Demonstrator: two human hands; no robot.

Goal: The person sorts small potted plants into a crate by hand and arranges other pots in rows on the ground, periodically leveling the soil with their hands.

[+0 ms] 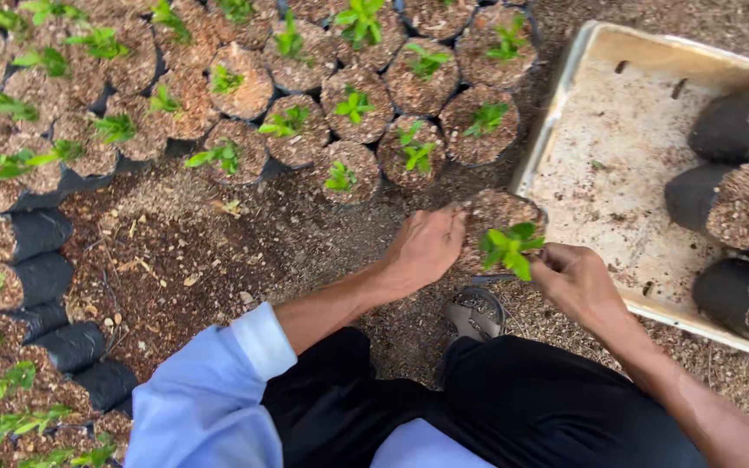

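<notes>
A small black plastic grow bag full of brown soil (498, 217), with a little green seedling (511, 247) growing out of the top, sits on the ground right in front of the person, just beside the left edge of the tray. Both hands are on it. The left hand (425, 247) is at the bag's 9 o'clock, fingers curled on its rim and soil — it looks like a light grip on the bag's edge. The right hand (576, 282) is at the bag's 4 o'clock, its fingertips pinched close to the seedling's stem, so the grip seems closed on the bag's side by the stem, though the leaves hide the fingertips.

The bag is soft and floppy, and the soil makes it a bit heavy, I think. The soil is loose and could spill if the bag tips. The seedling is thin and would snap easily, so the safe place to hold is the bag's sides, low down, not the plant.

At 3 o'clock lies a big, pale, dirty square plastic tray (617, 165) with more black soil bags (726, 204) lying tilted in it. At 12 o'clock and round to 9 o'clock stand rows of the same seedling bags (353, 108) — packed tight. Brown mulch ground (175, 251) is all around.
</notes>
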